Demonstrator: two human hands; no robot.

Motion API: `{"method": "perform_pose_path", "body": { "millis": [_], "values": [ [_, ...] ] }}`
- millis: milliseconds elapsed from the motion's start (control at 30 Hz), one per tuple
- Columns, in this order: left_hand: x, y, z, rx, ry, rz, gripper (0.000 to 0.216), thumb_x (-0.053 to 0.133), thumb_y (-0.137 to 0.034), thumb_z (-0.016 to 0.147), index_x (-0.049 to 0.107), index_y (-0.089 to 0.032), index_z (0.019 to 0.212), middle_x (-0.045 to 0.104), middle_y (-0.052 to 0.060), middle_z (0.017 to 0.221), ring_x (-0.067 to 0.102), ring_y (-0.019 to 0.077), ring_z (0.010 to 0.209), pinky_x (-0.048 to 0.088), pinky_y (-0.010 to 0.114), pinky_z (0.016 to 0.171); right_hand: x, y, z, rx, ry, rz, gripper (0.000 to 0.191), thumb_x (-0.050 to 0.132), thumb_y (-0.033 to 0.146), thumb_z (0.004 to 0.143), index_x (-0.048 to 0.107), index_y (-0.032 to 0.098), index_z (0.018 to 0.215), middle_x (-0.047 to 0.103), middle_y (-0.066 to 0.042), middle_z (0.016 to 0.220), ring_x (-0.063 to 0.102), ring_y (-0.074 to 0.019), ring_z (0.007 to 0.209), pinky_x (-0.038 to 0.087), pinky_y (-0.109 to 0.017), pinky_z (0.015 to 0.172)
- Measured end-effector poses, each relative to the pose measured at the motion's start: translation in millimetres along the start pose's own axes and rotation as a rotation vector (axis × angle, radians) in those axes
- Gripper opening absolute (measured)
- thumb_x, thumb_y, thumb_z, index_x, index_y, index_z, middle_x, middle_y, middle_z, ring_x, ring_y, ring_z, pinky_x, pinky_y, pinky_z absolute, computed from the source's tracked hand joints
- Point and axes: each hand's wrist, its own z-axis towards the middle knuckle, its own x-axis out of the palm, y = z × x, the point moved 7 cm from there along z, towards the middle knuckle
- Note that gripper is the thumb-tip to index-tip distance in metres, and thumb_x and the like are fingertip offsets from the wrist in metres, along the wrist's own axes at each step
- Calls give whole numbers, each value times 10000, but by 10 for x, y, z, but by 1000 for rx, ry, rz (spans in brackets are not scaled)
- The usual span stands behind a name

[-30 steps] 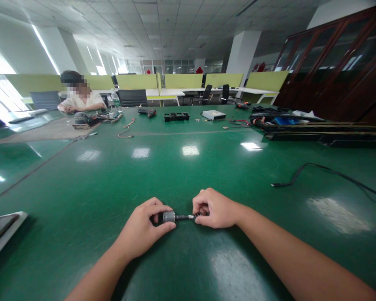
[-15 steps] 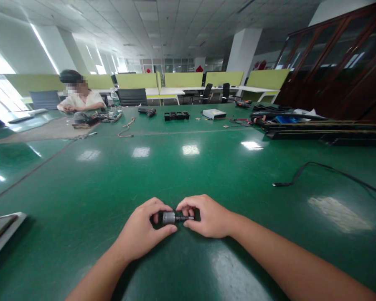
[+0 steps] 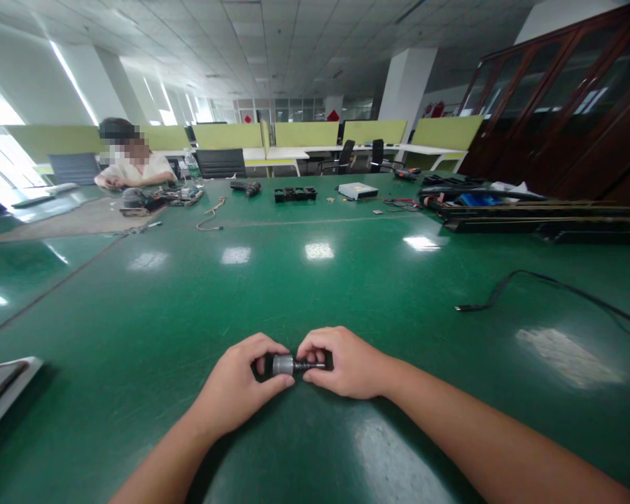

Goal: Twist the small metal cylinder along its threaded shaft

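A small grey metal cylinder with a dark, ribbed thin shaft [image 3: 283, 365] lies sideways between my two hands, low over the green table [image 3: 273, 294]. My left hand [image 3: 244, 374] is closed around the grey cylinder end, thumb in front and index finger behind. Curled about the shaft end, my right hand [image 3: 346, 364] has its thumb and index finger on either side of it. The shaft's tip points right, into the right palm. Whether the part rests on the tabletop I cannot tell.
A black cable [image 3: 509, 280] lies to the right, and a framed flat device [image 3: 10, 385] at the left edge. Farther back are a power drill [image 3: 246, 187], a black slotted part [image 3: 295, 194], a silver box [image 3: 358, 190] and black trays [image 3: 504, 217]. A person [image 3: 136, 168] sits far left.
My right thumb has shifted slightly left, closer to the shaft. The cylinder and my left hand have hardly moved.
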Motion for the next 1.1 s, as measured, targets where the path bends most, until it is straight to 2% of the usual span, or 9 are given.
{"method": "perform_pose_path", "body": {
  "millis": [867, 1100],
  "values": [
    [21, -4, 11, -6, 23, 17, 236, 756, -253, 735, 699, -243, 964, 649, -14, 852, 556, 161, 744, 405, 255, 684, 9, 30, 7, -26, -10, -39, 205, 693, 135, 716, 682, 166, 918, 579, 16, 742, 537, -111, 657, 407, -225, 640],
    [32, 3, 12, -27, 28, 47, 215, 733, -292, 757, 697, -242, 962, 647, -12, 837, 558, 165, 741, 403, 259, 676, 5, 31, 22, -17, -26, -75, 156, 701, 168, 730, 679, 170, 885, 585, 17, 735, 529, -111, 653, 393, -233, 643]
  ]
}}
